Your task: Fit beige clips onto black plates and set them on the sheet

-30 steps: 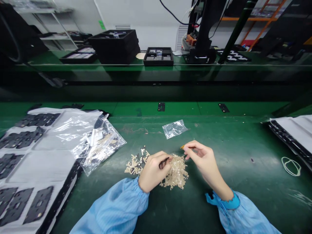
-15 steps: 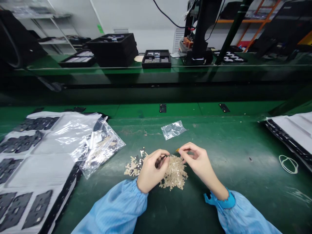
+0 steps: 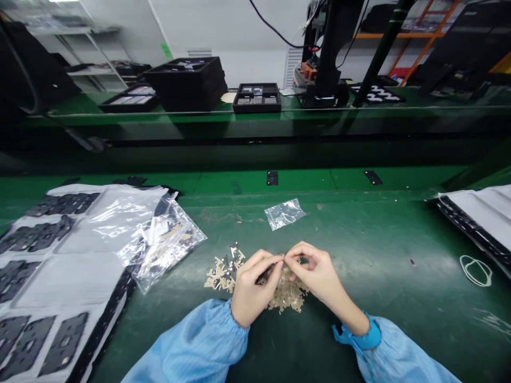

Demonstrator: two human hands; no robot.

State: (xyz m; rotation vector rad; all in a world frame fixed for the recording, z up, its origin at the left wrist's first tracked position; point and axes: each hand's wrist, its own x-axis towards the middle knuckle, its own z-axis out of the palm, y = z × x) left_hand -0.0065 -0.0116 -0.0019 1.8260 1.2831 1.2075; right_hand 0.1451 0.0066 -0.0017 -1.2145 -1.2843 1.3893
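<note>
My left hand (image 3: 257, 284) is closed, with a small dark piece partly showing between thumb and fingers. Its fingertips meet those of my right hand (image 3: 313, 271), which is pinched on something too small and hidden to make out. Both hands are over a pile of small beige flat pieces (image 3: 288, 295) on the green table. Left of my left hand lies a looser heap of beige and dark little pieces (image 3: 221, 274). Beyond the hands rests a small clear plastic bag (image 3: 285, 214).
At left, a white-lined tray (image 3: 59, 282) holds black flat parts, with a clear bag of small pieces (image 3: 171, 242) over its edge. On the right are another tray (image 3: 483, 218) and a pale rubber band (image 3: 476, 270). Black boxes (image 3: 187, 85) stand on the back shelf.
My right hand has moved slightly left and down, bringing its fingertips against my left hand's. The orange-yellow bit seen at its fingertips before is now hidden.
</note>
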